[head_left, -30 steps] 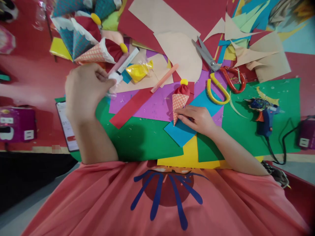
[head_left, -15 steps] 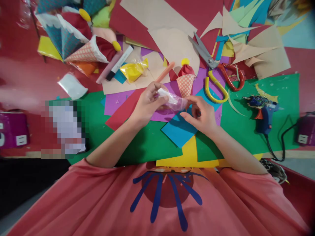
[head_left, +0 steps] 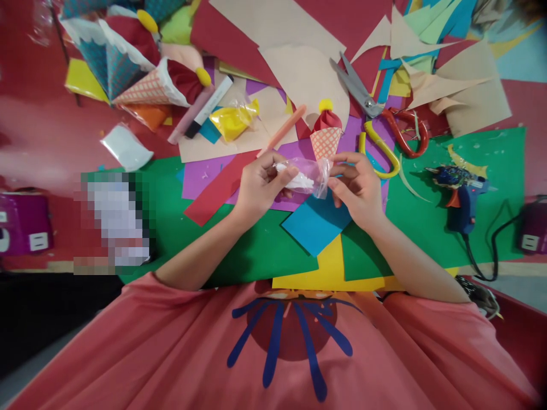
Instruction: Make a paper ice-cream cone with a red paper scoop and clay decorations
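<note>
A small clear plastic packet [head_left: 302, 177] with a soft white lump inside, perhaps clay, is held level above the coloured sheets. My left hand [head_left: 261, 189] pinches its left part between thumb and fingers. At the packet's loose, crumpled right end, my right hand [head_left: 361, 191] has thumb and fingertips closed on the plastic. Just beyond the packet lies a small checked cone [head_left: 326, 142] with a red swirl and a yellow top, its tip hidden behind the packet. Under my hands are a blue sheet [head_left: 314, 228] and a purple sheet [head_left: 213, 171].
Big scissors [head_left: 370, 108] lie spread behind my right hand. A blue glue gun [head_left: 464, 199] with a cord rests on the green sheet [head_left: 410, 245] at right. Larger cones [head_left: 145, 88], a marker [head_left: 211, 105], a yellow packet [head_left: 233, 122] and a white packet [head_left: 127, 149] sit at left.
My right fingers have closed on the packet's right end, and the clear plastic there now stands out, pulled and bunched. My left hand keeps its hold on the packet.
</note>
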A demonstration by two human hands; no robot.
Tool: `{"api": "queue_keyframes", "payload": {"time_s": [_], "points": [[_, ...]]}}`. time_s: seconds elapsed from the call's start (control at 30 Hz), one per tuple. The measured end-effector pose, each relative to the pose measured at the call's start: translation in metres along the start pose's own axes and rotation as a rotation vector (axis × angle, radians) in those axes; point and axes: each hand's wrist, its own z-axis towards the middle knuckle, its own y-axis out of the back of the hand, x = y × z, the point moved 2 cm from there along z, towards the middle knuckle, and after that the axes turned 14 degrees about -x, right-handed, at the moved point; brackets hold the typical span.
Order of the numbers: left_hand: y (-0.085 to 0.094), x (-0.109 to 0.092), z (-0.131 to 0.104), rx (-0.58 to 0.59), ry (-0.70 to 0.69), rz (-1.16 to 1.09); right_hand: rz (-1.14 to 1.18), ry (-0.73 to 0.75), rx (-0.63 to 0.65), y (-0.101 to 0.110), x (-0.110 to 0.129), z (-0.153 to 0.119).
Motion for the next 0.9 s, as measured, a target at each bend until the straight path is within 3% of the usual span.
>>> {"api": "queue_keyframes", "payload": {"time_s": [0.23, 0.37, 0.5, 0.67, 0.9], "points": [[-0.004, 0.004, 0.002, 0.122, 0.046, -0.081, -0.053, 0.038, -0.090, 0.002, -0.004, 0.003], [-0.001, 0.001, 0.000, 0.099, 0.073, -0.016, -0.066, 0.094, -0.138, 0.002, -0.002, 0.000], [0.001, -0.002, -0.001, 0.047, 0.085, -0.014, -0.109, 0.196, -0.114, 0.001, 0.005, -0.003], [-0.002, 0.003, 0.003, 0.072, 0.165, -0.128, -0.151, 0.221, -0.120, 0.004, 0.006, 0.001], [0.000, 0.000, 0.007, 0.079, 0.117, -0.151, -0.278, 0.325, -0.016, 0.004, 0.009, 0.003]]}}
